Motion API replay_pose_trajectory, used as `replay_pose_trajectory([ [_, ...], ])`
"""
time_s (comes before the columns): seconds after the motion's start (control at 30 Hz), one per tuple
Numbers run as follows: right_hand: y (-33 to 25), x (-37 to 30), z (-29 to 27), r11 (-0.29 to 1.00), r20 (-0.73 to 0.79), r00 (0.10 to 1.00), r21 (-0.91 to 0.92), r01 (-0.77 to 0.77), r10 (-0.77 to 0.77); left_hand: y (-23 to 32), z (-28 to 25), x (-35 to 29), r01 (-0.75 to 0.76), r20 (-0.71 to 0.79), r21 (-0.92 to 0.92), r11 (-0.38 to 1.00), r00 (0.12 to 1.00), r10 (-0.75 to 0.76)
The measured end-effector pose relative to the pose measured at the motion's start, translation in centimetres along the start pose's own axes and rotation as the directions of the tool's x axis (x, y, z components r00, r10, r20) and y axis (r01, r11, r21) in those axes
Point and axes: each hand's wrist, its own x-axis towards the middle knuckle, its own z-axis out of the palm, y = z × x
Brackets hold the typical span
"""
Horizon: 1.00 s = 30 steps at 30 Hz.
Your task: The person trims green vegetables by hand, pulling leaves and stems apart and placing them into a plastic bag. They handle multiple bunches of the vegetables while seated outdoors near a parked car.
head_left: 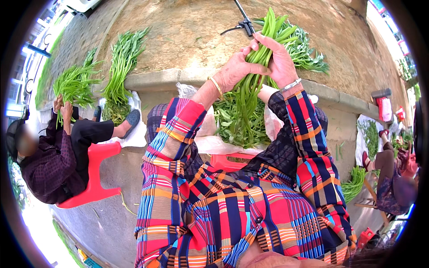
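**Both hands clamp a bundle of green stalks above a stone kerb**

A person in a bright plaid shirt holds a bundle of long green stalks upright with both hands. The left hand, a thin bangle at its wrist, wraps the stalks from one side, fingers closed tight on them. The right hand, with a watch at its wrist, grips the same bundle from the other side, thumb and fingers shut around the stems. The bundle rises just above the kerb, the landmark here, its leafy ends hanging down in front of the kerb onto a heap of greens that lies on a plastic sheet. Behind the kerb, on the bare ground, lie more leafy greens and a black tool. Further along the kerb, a second bunch rests across it. Beside that, a seated co-worker on a red stool holds up another bunch.
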Motion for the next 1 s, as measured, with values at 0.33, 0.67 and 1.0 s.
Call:
replay_pose_trajectory([
  [0.33,-4.3,-1.0,-1.3,0.950,0.080,0.989,0.296,0.096,-0.124,0.2,-3.5,-2.3,-0.216,-0.087,0.243,0.946,0.966,0.243],
  [0.67,-4.1,-0.5,-2.0,0.913,0.117,0.993,0.407,-0.034,-0.015,0.3,0.5,-4.4,-0.353,0.069,0.526,0.774,0.925,0.375],
  [1.0,-3.8,-0.1,-2.2,0.926,-0.028,1.000,0.376,0.024,-0.014,-1.0,-0.2,-4.4,-0.329,0.139,0.100,0.939,0.939,0.314],
])
